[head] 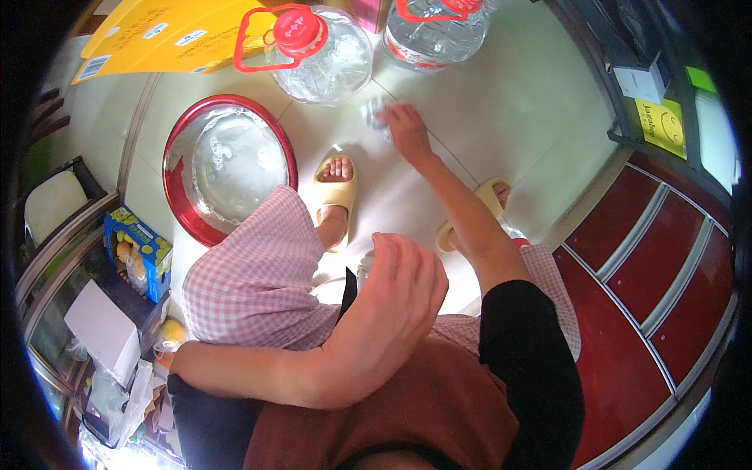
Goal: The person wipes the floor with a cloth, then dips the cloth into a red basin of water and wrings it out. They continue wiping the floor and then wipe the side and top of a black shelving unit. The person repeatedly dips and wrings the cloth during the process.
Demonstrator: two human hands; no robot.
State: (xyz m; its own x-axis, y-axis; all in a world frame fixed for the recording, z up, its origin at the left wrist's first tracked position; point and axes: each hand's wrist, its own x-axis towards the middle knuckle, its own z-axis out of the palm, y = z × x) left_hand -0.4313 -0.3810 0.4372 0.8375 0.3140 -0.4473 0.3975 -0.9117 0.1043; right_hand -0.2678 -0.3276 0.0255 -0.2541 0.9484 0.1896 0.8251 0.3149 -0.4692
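Observation:
My right hand (pixel 406 132) reaches out low over the tiled floor. Its fingertips close around a small, blurred clear-and-white item (pixel 375 114), perhaps crumpled plastic. Close to my lap, my left hand (pixel 405 282) is bent at the wrist with its fingers curled, its palm turned out of sight. A pale ribbed object (pixel 365 267) shows just past its edge, and whether the hand touches it is hidden. Left of my feet stands a red-rimmed metal basin (pixel 291 158) with water (pixel 235 158) and some foam inside.
Beyond my right hand stand two large clear plastic jugs (pixel 329 64) (pixel 435 38) with red caps and handles. A yellow cardboard carton (pixel 170 35) lies at the upper left. A blue fruit box (pixel 155 258) sits left; dark red cabinet fronts (pixel 623 235) line the right.

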